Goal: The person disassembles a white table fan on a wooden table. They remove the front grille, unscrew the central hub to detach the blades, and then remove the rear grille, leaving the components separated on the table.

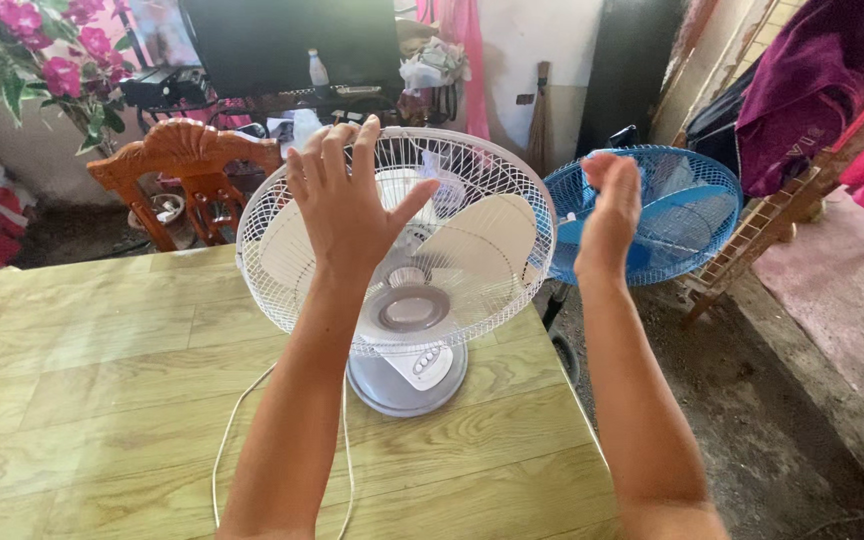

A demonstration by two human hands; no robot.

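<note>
From the head camera, a white table fan (397, 270) stands on its round grey base near the far right corner of a wooden table (82, 380) with a pale green-yellow grain. Its wire cage faces the camera, cream blades showing behind the mesh, and its thin white cord (227, 440) trails across the tabletop toward the near edge.

The left hand (342, 205) is raised in front of the upper left part of the cage, fingers spread and palm turned to the mesh; it holds nothing, and whether the fingertips actually touch the wire is hard to tell from this angle. The right hand (609, 210) is lifted off the right side of the cage, open and edge-on, somewhat blurred, clear of the fan and empty.

Behind the right hand, a blue fan (687, 215) sits lower, off the table, beside a wooden rack draped with a purple cloth (802, 90). A carved wooden chair (187, 165) stands behind the table, pink flowers (32, 40) at the upper left.
</note>
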